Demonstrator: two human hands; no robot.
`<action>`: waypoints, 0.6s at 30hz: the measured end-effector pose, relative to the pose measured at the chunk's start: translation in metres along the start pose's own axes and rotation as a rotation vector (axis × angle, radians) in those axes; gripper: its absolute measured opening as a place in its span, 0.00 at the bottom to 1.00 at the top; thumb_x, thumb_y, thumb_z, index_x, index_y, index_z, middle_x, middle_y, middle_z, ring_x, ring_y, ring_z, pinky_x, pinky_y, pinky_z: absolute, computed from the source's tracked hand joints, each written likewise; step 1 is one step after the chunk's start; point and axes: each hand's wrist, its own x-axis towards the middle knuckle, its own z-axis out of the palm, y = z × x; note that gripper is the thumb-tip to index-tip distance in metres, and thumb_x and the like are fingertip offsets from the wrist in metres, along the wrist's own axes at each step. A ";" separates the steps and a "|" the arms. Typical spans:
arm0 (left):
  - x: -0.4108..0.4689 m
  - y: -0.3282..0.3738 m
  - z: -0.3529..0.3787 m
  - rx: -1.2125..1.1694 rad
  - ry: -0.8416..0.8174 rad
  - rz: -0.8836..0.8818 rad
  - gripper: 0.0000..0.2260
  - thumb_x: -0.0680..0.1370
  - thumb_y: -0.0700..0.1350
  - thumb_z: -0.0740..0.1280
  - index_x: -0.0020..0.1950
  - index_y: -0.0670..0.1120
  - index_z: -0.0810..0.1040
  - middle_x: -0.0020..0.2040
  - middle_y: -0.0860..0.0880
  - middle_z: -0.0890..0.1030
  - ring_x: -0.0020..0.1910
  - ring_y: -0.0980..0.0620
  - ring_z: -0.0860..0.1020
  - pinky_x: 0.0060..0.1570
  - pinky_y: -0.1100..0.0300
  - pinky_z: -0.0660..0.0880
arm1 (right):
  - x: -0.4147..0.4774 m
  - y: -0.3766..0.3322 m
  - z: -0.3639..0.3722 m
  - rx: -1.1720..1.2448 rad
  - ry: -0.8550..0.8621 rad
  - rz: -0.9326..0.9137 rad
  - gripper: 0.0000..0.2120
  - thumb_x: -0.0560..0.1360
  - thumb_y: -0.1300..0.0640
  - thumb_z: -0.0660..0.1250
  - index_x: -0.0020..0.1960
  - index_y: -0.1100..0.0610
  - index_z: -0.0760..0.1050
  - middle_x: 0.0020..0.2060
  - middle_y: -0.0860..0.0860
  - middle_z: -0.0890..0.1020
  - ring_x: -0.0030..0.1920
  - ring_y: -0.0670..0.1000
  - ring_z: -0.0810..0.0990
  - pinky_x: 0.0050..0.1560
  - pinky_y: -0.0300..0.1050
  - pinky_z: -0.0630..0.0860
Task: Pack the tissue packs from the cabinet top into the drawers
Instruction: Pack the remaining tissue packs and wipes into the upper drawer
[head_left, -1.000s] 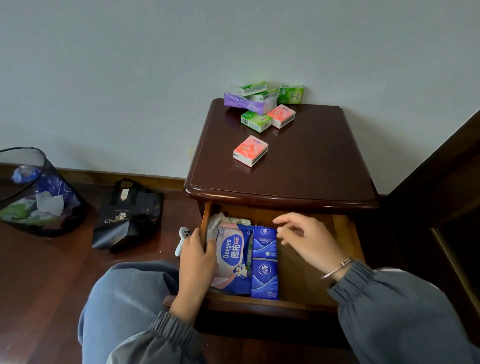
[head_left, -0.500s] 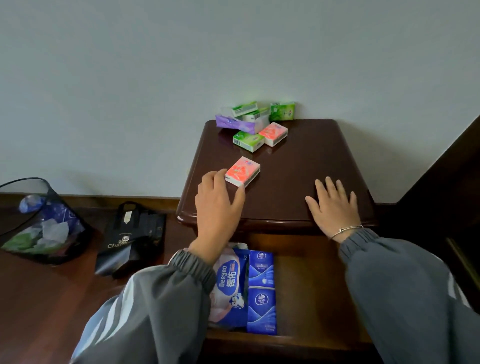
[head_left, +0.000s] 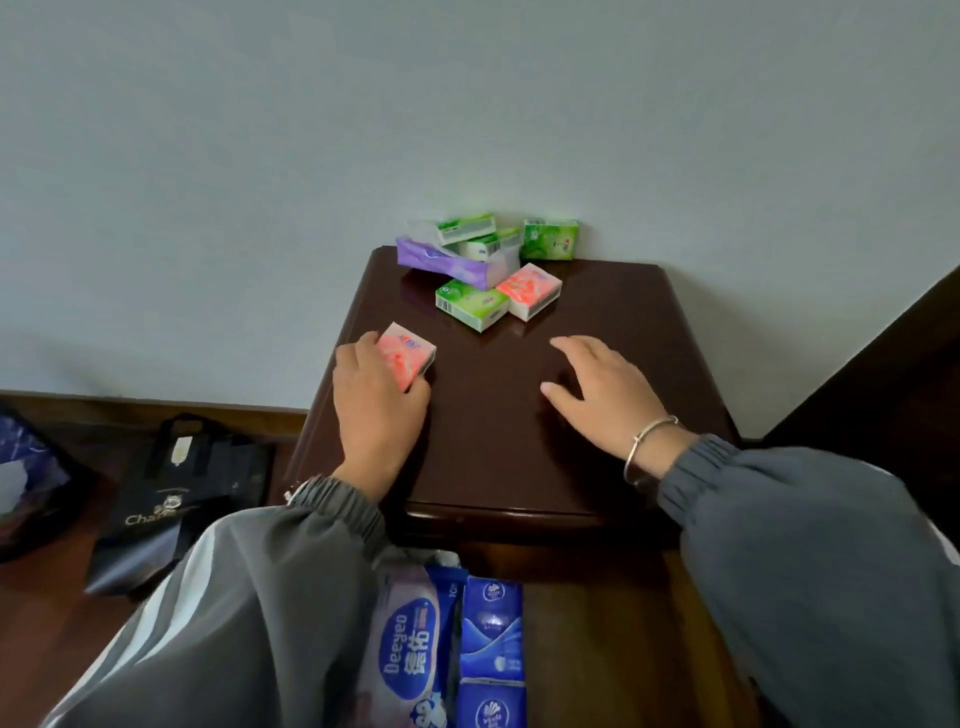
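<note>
My left hand (head_left: 375, 410) grips a pink tissue pack (head_left: 408, 354) near the left side of the dark wooden cabinet top (head_left: 613, 312). My right hand (head_left: 605, 392) hovers open over the middle of the top, fingers spread toward the far packs. At the back lie a green pack (head_left: 470, 304), a second pink pack (head_left: 530, 290), a purple pack (head_left: 447, 262) with green packs (head_left: 467, 228) on it, and an upright green pack (head_left: 549, 239). Below, the open drawer (head_left: 597, 639) holds a Deeyeo wipes pack (head_left: 408, 654) and blue tissue packs (head_left: 491, 629).
A black shopping bag (head_left: 176, 488) sits on the wooden floor left of the cabinet, with a bin (head_left: 26, 478) at the far left edge. A pale wall rises behind the cabinet. Dark wooden furniture (head_left: 893, 353) stands at the right.
Both hands rose from the drawer to the cabinet top. My left hand closed round the near pink pack, and my right hand moved forward from the front edge toward the packs.
</note>
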 end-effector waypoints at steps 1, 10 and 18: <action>0.002 -0.003 -0.002 -0.079 0.018 -0.053 0.29 0.70 0.43 0.70 0.70 0.39 0.67 0.63 0.41 0.70 0.61 0.41 0.72 0.63 0.51 0.67 | 0.021 -0.005 0.000 0.056 0.016 0.033 0.27 0.76 0.46 0.62 0.72 0.53 0.61 0.69 0.54 0.67 0.67 0.57 0.68 0.65 0.54 0.68; -0.001 -0.004 -0.009 -0.503 0.138 -0.178 0.23 0.67 0.52 0.75 0.53 0.53 0.65 0.46 0.56 0.76 0.43 0.58 0.79 0.45 0.56 0.77 | 0.129 -0.013 0.007 0.112 -0.064 0.163 0.19 0.74 0.45 0.60 0.58 0.57 0.72 0.56 0.59 0.77 0.57 0.62 0.76 0.50 0.50 0.72; -0.003 -0.003 -0.011 -0.461 -0.068 -0.139 0.22 0.75 0.58 0.68 0.64 0.52 0.65 0.48 0.60 0.75 0.47 0.58 0.76 0.45 0.61 0.68 | 0.053 0.001 -0.008 0.079 -0.026 0.199 0.30 0.65 0.45 0.72 0.64 0.51 0.68 0.59 0.54 0.75 0.58 0.56 0.75 0.52 0.47 0.70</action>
